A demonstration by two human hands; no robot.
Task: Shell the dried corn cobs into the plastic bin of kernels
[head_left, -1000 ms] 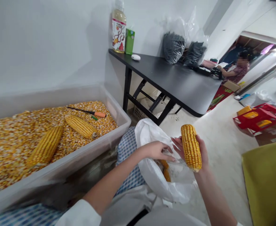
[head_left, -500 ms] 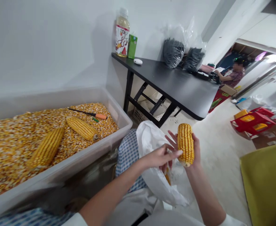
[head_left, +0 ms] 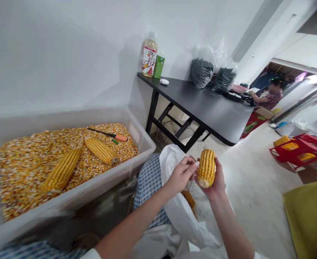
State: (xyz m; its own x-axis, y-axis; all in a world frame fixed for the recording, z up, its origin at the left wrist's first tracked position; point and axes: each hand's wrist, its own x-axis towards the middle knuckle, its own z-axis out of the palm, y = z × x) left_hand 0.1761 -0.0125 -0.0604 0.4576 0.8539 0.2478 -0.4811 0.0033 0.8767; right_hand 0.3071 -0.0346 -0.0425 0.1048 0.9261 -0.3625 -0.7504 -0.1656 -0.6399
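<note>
An ear of corn [head_left: 207, 168] with yellow kernels rests in my right hand [head_left: 217, 183], whose fingers wrap round it from behind and the right. Its pale stalk end tilts down towards me. My left hand [head_left: 180, 175] is beside the ear's left side, thumb and fingers pinched together; anything between them is too small to make out. Under both hands, an open white plastic bag [head_left: 178, 212] has another ear of corn [head_left: 188, 200] partly showing inside it.
On the left, a translucent tub [head_left: 115, 180] holds loose kernels [head_left: 34, 158], two ears of corn [head_left: 63, 169] and an orange-handled screwdriver [head_left: 120, 137]. A black table [head_left: 201, 102] bears a bottle [head_left: 149, 55], carton and bagged dark items. Right are red stools [head_left: 299, 151]; a person sits far back.
My left hand's fingers have drawn from spread to pinched. The ear has tipped, its stalk end turning more towards me, and moved slightly left. The camera view has shifted.
</note>
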